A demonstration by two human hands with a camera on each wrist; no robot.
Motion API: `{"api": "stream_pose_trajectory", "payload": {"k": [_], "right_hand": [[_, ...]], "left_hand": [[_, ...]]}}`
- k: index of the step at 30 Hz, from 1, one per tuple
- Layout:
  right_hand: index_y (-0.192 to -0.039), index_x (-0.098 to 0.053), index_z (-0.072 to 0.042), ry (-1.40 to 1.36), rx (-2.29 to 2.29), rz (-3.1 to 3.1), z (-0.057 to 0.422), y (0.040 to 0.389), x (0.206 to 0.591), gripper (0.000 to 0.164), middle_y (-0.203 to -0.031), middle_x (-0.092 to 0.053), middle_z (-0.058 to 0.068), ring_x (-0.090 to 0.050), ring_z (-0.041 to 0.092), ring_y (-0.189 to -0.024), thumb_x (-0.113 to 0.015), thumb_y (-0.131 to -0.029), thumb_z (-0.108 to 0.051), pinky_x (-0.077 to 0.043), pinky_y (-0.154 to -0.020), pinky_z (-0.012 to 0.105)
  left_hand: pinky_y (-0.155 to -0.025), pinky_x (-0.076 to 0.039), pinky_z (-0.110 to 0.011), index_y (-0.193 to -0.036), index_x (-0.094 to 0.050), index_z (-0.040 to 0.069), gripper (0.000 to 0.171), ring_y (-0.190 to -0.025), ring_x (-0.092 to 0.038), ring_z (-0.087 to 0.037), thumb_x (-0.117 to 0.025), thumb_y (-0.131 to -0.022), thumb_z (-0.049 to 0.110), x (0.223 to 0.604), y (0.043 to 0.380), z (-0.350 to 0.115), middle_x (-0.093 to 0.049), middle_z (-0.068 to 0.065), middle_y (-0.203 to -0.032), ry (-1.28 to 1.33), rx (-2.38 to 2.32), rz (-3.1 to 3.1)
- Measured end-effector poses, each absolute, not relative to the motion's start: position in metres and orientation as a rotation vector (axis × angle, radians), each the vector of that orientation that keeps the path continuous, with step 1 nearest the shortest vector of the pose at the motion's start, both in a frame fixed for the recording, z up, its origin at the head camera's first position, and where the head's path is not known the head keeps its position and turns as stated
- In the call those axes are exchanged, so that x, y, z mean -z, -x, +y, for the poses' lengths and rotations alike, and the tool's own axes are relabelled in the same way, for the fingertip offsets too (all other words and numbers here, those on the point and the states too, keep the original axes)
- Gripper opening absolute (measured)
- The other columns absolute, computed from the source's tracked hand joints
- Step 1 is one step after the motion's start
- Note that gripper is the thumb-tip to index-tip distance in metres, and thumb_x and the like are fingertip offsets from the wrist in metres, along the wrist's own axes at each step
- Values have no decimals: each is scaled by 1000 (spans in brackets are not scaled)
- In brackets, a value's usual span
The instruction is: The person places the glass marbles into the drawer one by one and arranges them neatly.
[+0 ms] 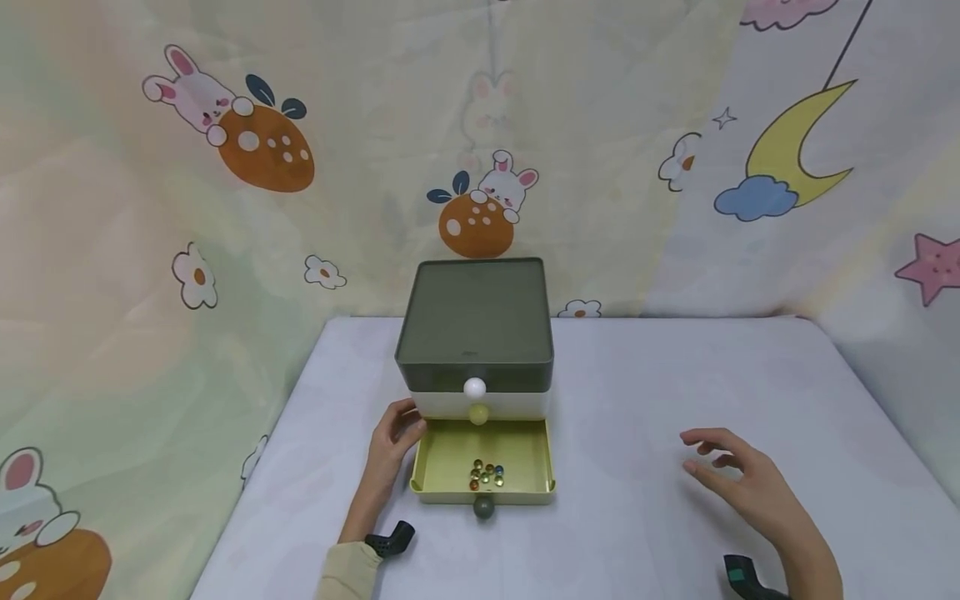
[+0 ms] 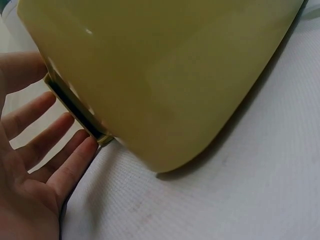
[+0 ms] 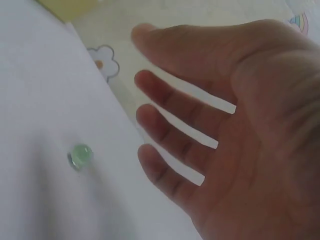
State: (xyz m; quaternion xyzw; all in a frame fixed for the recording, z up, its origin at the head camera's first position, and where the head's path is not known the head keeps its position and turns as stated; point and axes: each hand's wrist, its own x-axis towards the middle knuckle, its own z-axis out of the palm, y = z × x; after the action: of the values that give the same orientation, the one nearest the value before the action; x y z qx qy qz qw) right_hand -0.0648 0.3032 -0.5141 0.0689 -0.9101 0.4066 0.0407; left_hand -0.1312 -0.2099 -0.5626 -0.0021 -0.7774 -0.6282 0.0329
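A small drawer cabinet [image 1: 474, 312] with a dark green top stands on the table. Its yellow-green bottom drawer [image 1: 435, 475] is pulled out, with several glass marbles [image 1: 487, 475] lying near the front, by the dark knob [image 1: 483, 507]. My left hand [image 1: 392, 442] rests against the cabinet's lower left side beside the drawer, its fingertips [image 2: 86, 150] touching the side edge. Over the table to the right, my right hand [image 1: 738, 479] hovers with fingers loosely bent and nothing held. In the right wrist view a green marble [image 3: 81, 156] lies on the white surface beyond the fingers.
The upper drawers are closed, one with a white knob [image 1: 475, 388], the other with a yellow knob [image 1: 478, 414]. A white cloth covers the table [image 1: 622, 533]. Behind it hangs a backdrop [image 1: 600, 100] printed with rabbits, flowers and a moon.
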Motion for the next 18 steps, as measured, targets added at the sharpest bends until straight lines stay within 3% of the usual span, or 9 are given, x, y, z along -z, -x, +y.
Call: {"api": "stream_pose_trajectory", "payload": {"k": [10, 14, 18], "right_hand": [[-135, -64, -15, -119, -1079, -2976, 317, 65, 524, 50, -135, -66, 9, -46, -12, -102, -80, -92, -35, -48, -79, 16], [-131, -68, -13, -104, -1046, -3017, 316, 65, 527, 47, -131, -68, 11, -50, -7, -98, -84, -89, -29, -51, -77, 19], [-124, -72, -14, -79, -1019, -3044, 314, 65, 529, 39, -121, -70, 6, -52, -4, -93, -84, -88, -23, -52, -75, 20]], "left_hand": [[-105, -50, -21, -141, -57, 20, 42, -131, -55, -8, -69, -101, 21, 561, 133, -209, -59, -2, -147, 28, 1948, -2391], [-105, -50, -20, -141, -57, 20, 42, -132, -55, -8, -69, -101, 20, 561, 132, -210, -58, -2, -147, 14, 1939, -2402], [-106, -49, -21, -142, -56, 20, 42, -132, -54, -7, -69, -101, 22, 561, 131, -210, -58, -1, -148, 4, 1921, -2418]]}}
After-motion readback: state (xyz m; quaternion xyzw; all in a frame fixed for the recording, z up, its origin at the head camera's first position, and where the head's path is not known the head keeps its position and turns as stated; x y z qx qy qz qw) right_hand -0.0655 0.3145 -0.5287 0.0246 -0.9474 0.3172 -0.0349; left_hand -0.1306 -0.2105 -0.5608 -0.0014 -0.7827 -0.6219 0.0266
